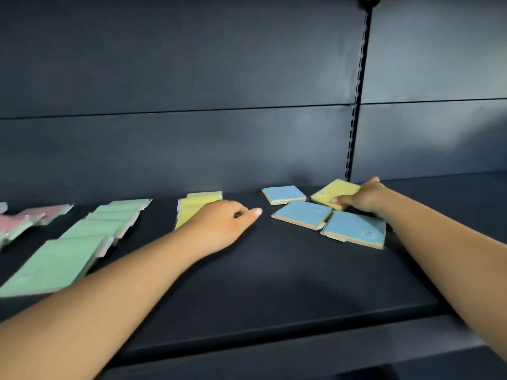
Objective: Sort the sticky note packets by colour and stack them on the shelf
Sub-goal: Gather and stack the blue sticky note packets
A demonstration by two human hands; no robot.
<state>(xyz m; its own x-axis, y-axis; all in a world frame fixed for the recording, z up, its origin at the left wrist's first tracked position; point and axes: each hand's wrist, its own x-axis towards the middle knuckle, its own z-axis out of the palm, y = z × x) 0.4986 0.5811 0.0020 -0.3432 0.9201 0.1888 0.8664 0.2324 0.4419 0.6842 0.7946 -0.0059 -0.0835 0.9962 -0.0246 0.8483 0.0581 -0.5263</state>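
Yellow packet [336, 193] — square, seemingly plastic-wrapped — beside 3 blue.

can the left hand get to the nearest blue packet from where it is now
Probably yes. The left hand hangs over bare shelf with its fingertips pointing at the blue packet, and nothing lies between them. The right hand grips a yellow packet farther back, out of that path.

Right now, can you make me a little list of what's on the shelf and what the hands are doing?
Shelf: dark shelf
Pink packets: far left
Green packets: overlapping row
Yellow packets: middle, partly behind left hand
Blue packets: three, loose, on the right
Left hand: fingers loosely curled, holding nothing
Right hand: grips one yellow packet
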